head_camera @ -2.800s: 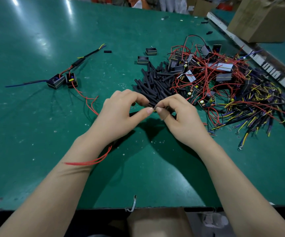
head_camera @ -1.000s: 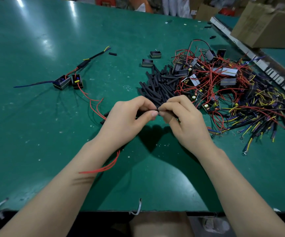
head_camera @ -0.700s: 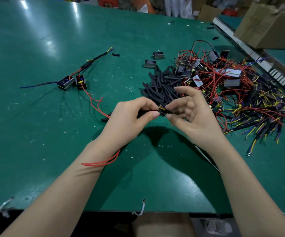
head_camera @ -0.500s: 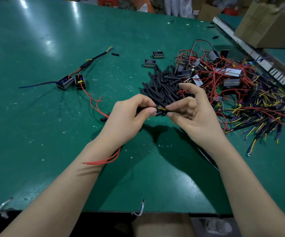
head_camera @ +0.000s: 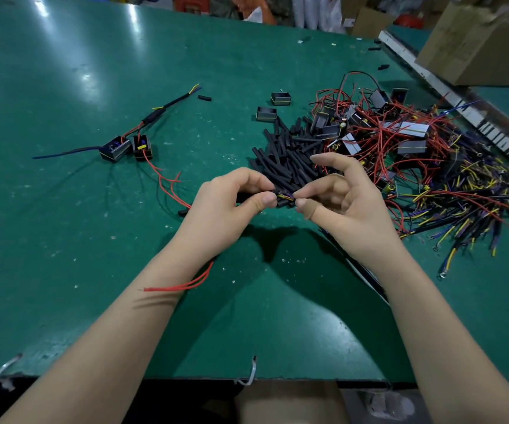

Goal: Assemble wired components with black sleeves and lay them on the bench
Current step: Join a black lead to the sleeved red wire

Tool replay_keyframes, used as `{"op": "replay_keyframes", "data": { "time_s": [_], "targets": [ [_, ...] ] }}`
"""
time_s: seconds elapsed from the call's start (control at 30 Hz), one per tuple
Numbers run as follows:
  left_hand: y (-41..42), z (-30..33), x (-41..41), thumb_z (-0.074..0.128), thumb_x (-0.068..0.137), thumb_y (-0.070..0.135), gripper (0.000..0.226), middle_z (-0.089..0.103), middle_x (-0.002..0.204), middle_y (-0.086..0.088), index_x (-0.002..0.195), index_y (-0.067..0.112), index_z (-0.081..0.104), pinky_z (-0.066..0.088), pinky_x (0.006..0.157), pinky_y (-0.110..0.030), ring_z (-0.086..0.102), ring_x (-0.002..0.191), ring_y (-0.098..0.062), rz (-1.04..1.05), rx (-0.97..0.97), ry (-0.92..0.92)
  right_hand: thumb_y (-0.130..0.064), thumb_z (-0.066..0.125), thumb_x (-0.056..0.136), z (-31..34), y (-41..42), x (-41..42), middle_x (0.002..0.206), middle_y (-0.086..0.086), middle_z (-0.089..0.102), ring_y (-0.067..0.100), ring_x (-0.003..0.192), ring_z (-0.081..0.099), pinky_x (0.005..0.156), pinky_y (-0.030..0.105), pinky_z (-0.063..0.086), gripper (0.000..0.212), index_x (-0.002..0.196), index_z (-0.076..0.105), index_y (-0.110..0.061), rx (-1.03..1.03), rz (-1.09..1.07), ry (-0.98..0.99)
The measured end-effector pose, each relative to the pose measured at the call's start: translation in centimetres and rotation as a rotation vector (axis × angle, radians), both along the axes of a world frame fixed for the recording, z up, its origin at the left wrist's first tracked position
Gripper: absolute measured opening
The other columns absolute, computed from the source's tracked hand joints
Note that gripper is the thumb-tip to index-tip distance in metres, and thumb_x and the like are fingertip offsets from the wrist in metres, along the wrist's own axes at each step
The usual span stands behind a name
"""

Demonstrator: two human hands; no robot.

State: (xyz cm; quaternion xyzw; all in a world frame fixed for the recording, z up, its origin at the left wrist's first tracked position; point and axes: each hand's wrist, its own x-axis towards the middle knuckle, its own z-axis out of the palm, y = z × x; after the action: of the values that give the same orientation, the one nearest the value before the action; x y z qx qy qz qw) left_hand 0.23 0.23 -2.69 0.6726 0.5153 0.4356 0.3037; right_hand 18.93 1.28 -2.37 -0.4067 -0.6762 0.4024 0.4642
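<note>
Head view: the green bench [head_camera: 63, 209] carries a tangled pile of wired components [head_camera: 424, 166] at right, with a heap of loose black sleeves [head_camera: 286, 154] against its left edge. Two finished assemblies [head_camera: 124, 146] lie well apart at left. Both forearms reach forward and meet at centre, above the bench. The left hand [head_camera: 225, 209] is curled, thumb and forefinger pinching a black sleeve [head_camera: 282, 199] with yellow wire ends protruding. The right hand [head_camera: 345, 200] pinches those wire ends between thumb and middle finger, index finger raised. Red leads [head_camera: 182, 284] trail below the left wrist.
</note>
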Motion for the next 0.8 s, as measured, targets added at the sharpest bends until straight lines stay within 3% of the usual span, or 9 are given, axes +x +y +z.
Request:
{"op": "replay_keyframes", "data": {
  "time_s": [0.2, 0.4, 0.63, 0.73, 0.8],
  "targets": [
    [0.13, 0.03, -0.22, 0.070, 0.084, 0.016, 0.009, 0.072, 0.085, -0.002, 0.087, 0.023, 0.065, 0.050, 0.088, -0.038, 0.066, 0.084, -0.019, -0.037, -0.012, -0.007, 0.007, 0.068, 0.082, 0.18, -0.05, 0.04, 0.083, -0.006, 0.072, 0.009, 0.077, 0.065, 0.075, 0.021, 0.051, 0.057, 0.120, 0.044, -0.027, 0.011, 0.013, 0.014],
    [0.20, -0.21, -0.28, 0.073, 0.082, 0.018, 0.018, 0.069, 0.080, 0.014, 0.082, 0.033, 0.063, 0.049, 0.085, -0.025, 0.062, 0.076, 0.002, -0.050, 0.036, 0.024, 0.007, 0.068, 0.081, 0.21, -0.10, 0.05, 0.082, -0.007, 0.072, 0.011, 0.077, 0.065, 0.075, 0.024, 0.052, 0.057, 0.120, 0.043, -0.026, 0.016, 0.018, -0.002],
    [0.14, -0.12, -0.18, 0.073, 0.081, 0.017, 0.020, 0.069, 0.082, 0.019, 0.083, 0.034, 0.063, 0.048, 0.082, -0.015, 0.062, 0.078, 0.009, -0.089, 0.048, 0.001, 0.004, 0.070, 0.081, 0.11, -0.17, 0.10, 0.085, -0.006, 0.072, 0.013, 0.076, 0.065, 0.074, 0.029, 0.051, 0.057, 0.119, 0.044, -0.030, 0.044, 0.036, -0.037],
    [-0.07, -0.32, -0.01, 0.074, 0.080, 0.017, 0.014, 0.065, 0.080, 0.023, 0.085, 0.027, 0.066, 0.044, 0.078, -0.008, 0.060, 0.078, 0.013, -0.080, 0.083, 0.070, 0.004, 0.070, 0.081, -0.03, -0.31, 0.03, 0.086, -0.003, 0.073, 0.015, 0.077, 0.066, 0.076, 0.032, 0.052, 0.058, 0.119, 0.044, -0.030, 0.066, 0.051, -0.059],
    [-0.17, -0.38, 0.11, 0.074, 0.080, 0.016, 0.009, 0.066, 0.080, 0.019, 0.088, 0.018, 0.069, 0.046, 0.079, -0.010, 0.061, 0.080, 0.009, -0.073, 0.129, 0.127, 0.005, 0.070, 0.081, -0.11, -0.39, -0.13, 0.086, -0.001, 0.072, 0.019, 0.079, 0.067, 0.078, 0.037, 0.053, 0.059, 0.120, 0.043, -0.030, 0.069, 0.067, -0.062]
  ]
}}
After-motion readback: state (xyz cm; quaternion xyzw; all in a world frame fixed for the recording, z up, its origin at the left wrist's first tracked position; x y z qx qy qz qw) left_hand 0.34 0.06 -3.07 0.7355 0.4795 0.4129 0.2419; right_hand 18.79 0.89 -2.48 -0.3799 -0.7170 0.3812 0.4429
